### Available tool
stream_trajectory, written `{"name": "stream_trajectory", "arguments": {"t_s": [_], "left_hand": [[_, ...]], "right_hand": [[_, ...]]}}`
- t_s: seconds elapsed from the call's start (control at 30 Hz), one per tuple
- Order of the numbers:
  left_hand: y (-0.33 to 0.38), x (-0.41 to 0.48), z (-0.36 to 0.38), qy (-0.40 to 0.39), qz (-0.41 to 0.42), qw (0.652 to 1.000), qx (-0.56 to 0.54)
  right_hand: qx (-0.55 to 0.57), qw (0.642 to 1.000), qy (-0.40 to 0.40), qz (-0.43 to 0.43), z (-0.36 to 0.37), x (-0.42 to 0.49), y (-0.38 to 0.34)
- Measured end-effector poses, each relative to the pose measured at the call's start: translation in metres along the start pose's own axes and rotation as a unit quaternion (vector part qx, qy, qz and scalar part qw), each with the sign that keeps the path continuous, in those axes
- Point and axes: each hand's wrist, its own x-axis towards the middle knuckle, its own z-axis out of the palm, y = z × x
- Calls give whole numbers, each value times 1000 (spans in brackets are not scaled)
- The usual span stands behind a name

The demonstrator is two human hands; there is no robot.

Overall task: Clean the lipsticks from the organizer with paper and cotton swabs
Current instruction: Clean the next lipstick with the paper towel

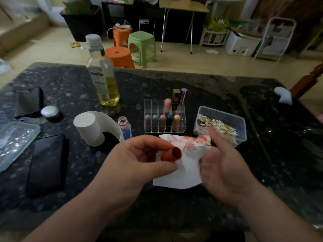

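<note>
My left hand (139, 159) grips a red-brown lipstick cap (172, 154), its open end turned toward me. My right hand (220, 165) holds a white paper tissue (185, 172) smeared with red stains along its top edge, right beside the cap. Behind the hands stands a clear acrylic organizer (152, 106) with several lipsticks in its front and back rows. To its right sits a clear plastic box of cotton swabs (222, 126).
A paper roll (89, 128) and a small uncapped bottle (125, 127) stand left of the organizer. A tall bottle of yellow liquid (106, 81) stands behind. Two dark phones (47, 163) and a clear lid (15, 138) lie at the left on the dark stone table (271, 163).
</note>
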Motion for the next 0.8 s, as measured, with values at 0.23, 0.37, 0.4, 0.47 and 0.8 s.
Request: {"name": "stream_trajectory", "arguments": {"t_s": [0.23, 0.37, 0.4, 0.47, 0.8], "left_hand": [[1, -7, 19, -70, 33, 989, 126], [-2, -8, 29, -72, -4, 988, 139], [-2, -7, 30, -63, -11, 988, 137], [-4, -4, 32, -34, -17, 991, 126], [-17, 11, 38, -18, -81, 995, 55]], "right_hand": [[6, 999, -14, -44, 7, -30, 11], [-47, 991, 51, -117, 3, -35, 6], [-76, 983, 77, -147, 2, -38, 2], [-202, 941, 135, -234, -8, -40, -5], [-376, 819, 83, -425, -18, -43, 3]]}}
